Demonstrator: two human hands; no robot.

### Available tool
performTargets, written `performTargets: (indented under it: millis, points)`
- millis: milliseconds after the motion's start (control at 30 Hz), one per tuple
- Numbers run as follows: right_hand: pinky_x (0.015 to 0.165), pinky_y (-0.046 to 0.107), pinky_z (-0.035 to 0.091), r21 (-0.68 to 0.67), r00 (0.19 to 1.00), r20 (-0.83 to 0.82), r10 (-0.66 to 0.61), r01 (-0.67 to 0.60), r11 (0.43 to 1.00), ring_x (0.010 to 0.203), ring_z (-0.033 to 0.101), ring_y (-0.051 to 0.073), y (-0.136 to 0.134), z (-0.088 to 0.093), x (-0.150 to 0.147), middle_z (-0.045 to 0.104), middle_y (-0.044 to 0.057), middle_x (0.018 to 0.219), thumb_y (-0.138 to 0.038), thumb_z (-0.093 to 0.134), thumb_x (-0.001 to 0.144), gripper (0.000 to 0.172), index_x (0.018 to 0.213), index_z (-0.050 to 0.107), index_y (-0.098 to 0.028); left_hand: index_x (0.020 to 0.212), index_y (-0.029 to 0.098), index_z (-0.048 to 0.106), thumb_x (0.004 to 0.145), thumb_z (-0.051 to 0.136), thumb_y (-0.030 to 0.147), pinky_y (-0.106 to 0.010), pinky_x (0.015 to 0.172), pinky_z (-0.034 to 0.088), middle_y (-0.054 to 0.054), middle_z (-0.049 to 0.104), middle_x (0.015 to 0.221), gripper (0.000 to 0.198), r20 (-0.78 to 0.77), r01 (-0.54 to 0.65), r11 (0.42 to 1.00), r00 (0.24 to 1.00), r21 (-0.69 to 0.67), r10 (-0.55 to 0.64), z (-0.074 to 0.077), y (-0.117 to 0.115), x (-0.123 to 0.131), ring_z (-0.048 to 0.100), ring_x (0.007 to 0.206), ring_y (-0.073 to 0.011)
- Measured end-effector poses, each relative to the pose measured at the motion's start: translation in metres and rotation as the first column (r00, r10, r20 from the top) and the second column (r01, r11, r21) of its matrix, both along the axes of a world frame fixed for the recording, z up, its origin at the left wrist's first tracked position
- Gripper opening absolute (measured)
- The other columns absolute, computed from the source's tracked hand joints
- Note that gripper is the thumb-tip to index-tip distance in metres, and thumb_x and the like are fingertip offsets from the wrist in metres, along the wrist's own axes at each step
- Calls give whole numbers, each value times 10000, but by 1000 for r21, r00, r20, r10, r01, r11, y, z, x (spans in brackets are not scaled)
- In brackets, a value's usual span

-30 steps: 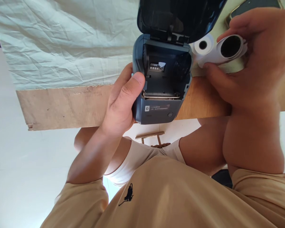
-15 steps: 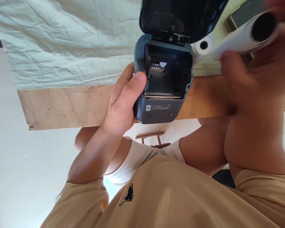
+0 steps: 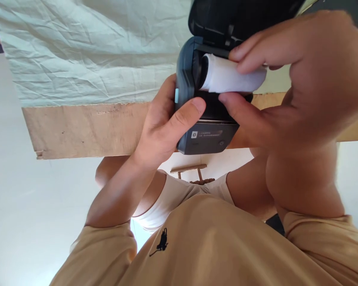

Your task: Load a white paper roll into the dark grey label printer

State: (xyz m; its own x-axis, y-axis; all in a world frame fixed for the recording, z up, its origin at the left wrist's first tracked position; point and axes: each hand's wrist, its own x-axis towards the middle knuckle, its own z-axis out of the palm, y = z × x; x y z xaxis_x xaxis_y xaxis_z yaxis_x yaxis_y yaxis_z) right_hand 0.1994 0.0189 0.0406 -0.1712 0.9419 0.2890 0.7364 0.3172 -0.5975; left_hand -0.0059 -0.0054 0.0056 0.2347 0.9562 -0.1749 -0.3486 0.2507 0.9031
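Note:
My left hand grips the left side of a dark blue-grey label printer, its thumb over the rim. The printer's black lid is raised at the back. In my right hand is a white paper roll, pinched between thumb and fingers. The roll lies slanted at the mouth of the printer's compartment, its left end inside against the left wall. Its right end is partly covered by my fingers, and I cannot tell whether it is seated.
A pale green cloth covers the wooden table, whose bare front edge shows. A dark device is partly visible at the top right, behind my right hand. A wooden stool stands below the table.
My right hand has brought the white roll leftwards from the right side into the printer's open compartment. The printer has shifted slightly to the right in my left hand.

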Motion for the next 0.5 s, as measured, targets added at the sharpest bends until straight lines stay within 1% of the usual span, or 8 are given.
performTargets:
  millis: [67, 100, 133, 200, 267, 333, 433, 500]
  points:
    - [987, 424, 607, 130, 981, 165, 107, -129, 983, 1166, 756, 205, 0, 1, -3, 764, -100, 1032, -450, 556, 1029, 188, 1025, 712, -345, 1064, 262, 729, 820, 895, 603, -327, 799, 587, -12, 698, 944, 451, -22, 3, 1000, 1000, 26, -3, 0, 0, -1, 705, 947, -203]
    - [927, 431, 595, 177, 964, 230, 132, -175, 969, 1120, 767, 205, -1, 0, -3, 765, -90, 996, -427, 498, 1057, 213, 1026, 693, -348, 1082, 268, 734, 842, 878, 599, -334, 829, 596, -16, 713, 960, 433, -24, 1, 999, 1000, 44, 0, 1, 1, 0, 718, 990, -214]
    - [883, 437, 581, 210, 954, 267, 139, -198, 957, 1065, 772, 207, -1, -2, -4, 757, -80, 943, -415, 474, 1069, 221, 1011, 677, -349, 1107, 279, 737, 867, 857, 595, -342, 850, 604, -20, 726, 976, 415, -23, 0, 998, 1000, 64, 2, 1, 2, 1, 729, 1028, -226]
    - [845, 431, 566, 255, 953, 273, 131, -203, 945, 966, 762, 196, -1, -6, -4, 735, -74, 866, -385, 479, 1071, 212, 991, 670, -336, 1164, 302, 736, 892, 831, 596, -359, 871, 614, -25, 741, 1000, 412, -13, -13, 994, 1000, 111, 14, 2, 6, 6, 740, 1080, -246]
    - [845, 423, 574, 277, 959, 251, 132, -201, 940, 935, 753, 178, 0, -10, -3, 747, -75, 903, -373, 460, 1075, 241, 1028, 689, -314, 1223, 319, 729, 898, 818, 607, -378, 893, 621, -31, 749, 1023, 443, -3, -28, 985, 1000, 172, 29, 2, 11, 12, 743, 1121, -265]
    - [879, 442, 582, 259, 968, 218, 124, -180, 949, 964, 759, 188, 0, -12, -2, 748, -56, 919, -426, 430, 1070, 315, 1039, 725, -320, 1266, 335, 722, 900, 810, 618, -396, 908, 624, -36, 752, 1038, 472, 8, -44, 974, 999, 222, 43, 3, 13, 15, 741, 1145, -278]
    - [956, 486, 577, 224, 969, 205, 138, -183, 957, 988, 743, 222, -2, -11, -2, 685, -12, 808, -567, 371, 1042, 412, 1060, 758, -426, 1272, 347, 729, 907, 808, 599, -413, 917, 619, -38, 746, 1046, 451, 26, -63, 960, 998, 272, 58, 0, 12, 11, 735, 1137, -281]
    - [950, 490, 574, 240, 956, 233, 179, -235, 942, 930, 715, 212, -5, -10, -6, 645, -19, 730, -559, 325, 1055, 438, 1020, 752, -472, 1233, 310, 752, 924, 809, 545, -418, 927, 605, -51, 731, 1057, 393, 29, -66, 953, 998, 296, 60, -2, 7, 4, 722, 1104, -274]
